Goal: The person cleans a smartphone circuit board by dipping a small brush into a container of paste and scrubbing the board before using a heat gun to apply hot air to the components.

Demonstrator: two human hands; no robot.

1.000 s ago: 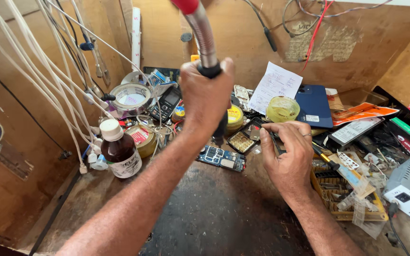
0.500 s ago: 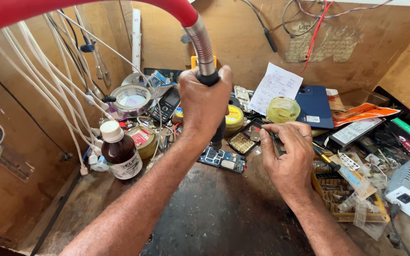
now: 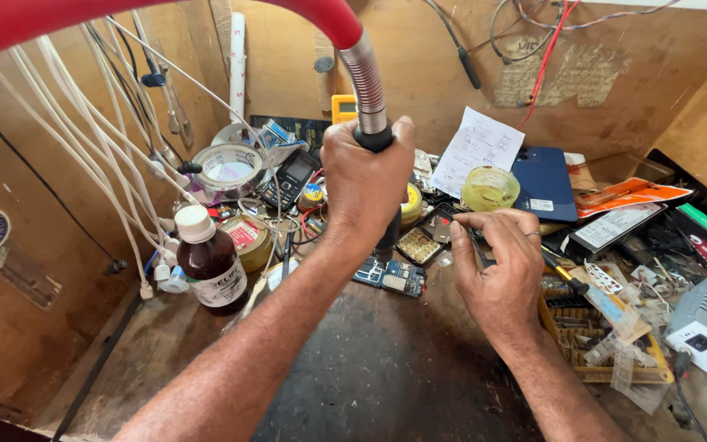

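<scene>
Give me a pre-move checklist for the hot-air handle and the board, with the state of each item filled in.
1. Left hand has a firm grip on the handle: ok, fist closed around it.
2. Nozzle tip aimed at the small board: cannot tell, the fist hides the tip.
3. Right hand steadies the work: ok, its fingers pinch a thin dark tool beside the board.
4. Hose hangs free: ok, it arcs up from the handle, apart from the white cables.
5. Brown bottle is capped: ok, white cap on, upright to the left.
6. Blue board is out of the way: cannot tell, it lies just below the fist.
</scene>
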